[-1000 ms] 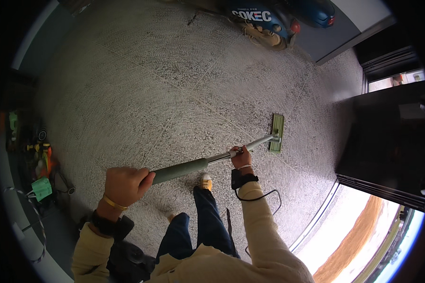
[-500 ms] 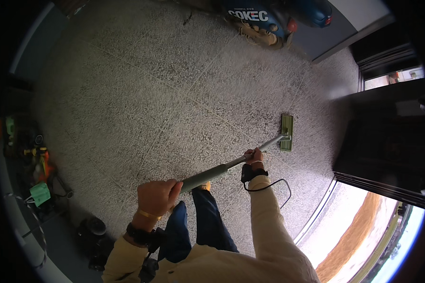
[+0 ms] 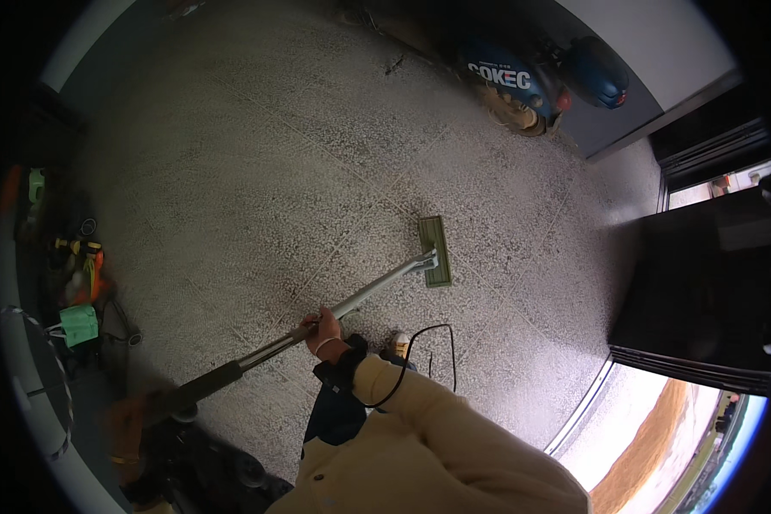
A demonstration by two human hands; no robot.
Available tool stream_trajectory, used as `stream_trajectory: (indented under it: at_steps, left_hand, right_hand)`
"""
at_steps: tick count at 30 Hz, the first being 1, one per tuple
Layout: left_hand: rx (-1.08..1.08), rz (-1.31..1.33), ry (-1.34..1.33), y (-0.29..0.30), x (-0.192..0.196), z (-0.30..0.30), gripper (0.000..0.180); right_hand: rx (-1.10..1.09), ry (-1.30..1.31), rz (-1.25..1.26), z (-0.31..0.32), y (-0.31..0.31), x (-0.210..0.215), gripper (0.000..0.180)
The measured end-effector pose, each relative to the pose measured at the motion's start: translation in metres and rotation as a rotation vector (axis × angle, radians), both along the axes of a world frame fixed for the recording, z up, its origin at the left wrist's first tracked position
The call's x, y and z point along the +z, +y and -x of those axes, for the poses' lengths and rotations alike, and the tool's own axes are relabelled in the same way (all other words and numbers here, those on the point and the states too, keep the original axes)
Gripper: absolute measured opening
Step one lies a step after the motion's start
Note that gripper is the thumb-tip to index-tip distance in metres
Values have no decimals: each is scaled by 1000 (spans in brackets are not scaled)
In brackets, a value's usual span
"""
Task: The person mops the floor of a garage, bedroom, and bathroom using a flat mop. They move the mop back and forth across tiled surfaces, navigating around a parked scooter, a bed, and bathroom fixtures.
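Observation:
A flat mop with a green rectangular head (image 3: 435, 250) rests on the speckled floor, its grey pole (image 3: 373, 289) slanting down to the lower left. My right hand (image 3: 324, 332) is closed around the middle of the pole. A dark foam grip (image 3: 201, 385) covers the pole's upper end, where my left hand (image 3: 127, 428) is wrapped, dim and blurred by motion at the lower left. On my right wrist sits a black strapped device with a looping cable (image 3: 454, 351). My shoe (image 3: 400, 344) shows just below the pole.
Blue machines (image 3: 510, 81) stand against the far right wall. At the left lie a green box-like item (image 3: 79, 325) and orange and yellow tools (image 3: 90, 265). A black door panel (image 3: 698, 283) is at the right, beside a bright doorway (image 3: 625, 420). Thin seams cross the floor (image 3: 257, 188).
The mop head has slid left across the floor. Both hands have moved left with the pole, my left hand going down toward the lower left corner. The view has shifted slightly.

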State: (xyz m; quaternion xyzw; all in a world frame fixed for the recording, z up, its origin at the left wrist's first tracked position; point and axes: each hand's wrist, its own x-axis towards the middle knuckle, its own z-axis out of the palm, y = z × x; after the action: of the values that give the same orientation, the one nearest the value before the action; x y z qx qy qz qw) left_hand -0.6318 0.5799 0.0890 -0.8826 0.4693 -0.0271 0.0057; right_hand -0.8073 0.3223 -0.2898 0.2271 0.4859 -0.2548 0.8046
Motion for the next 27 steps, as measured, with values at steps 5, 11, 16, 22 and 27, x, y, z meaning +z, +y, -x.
stream_trajectory:
  at_steps: [5,11,16,22,27]
  left_hand:
    - [190,-118,-42,71,107,-40,27]
    - [319,-191,-229,78,159,-50,20]
    - [327,-215,-178,44,139,-78,23]
    - [441,-192,-174,-8,123,-105,22]
    - [164,-137,-67,-111,106,-118,31]
  right_hand:
    - [129,-243,-186,-137,94,60,22]
    - [277,-332,-341,-245,147,98,30]
    - [269,-435,-381,-290,120,80,30]
    - [326,-438,-340,-288,53,69,31]
    - [196,-428,-255,-247,-68,49,27]
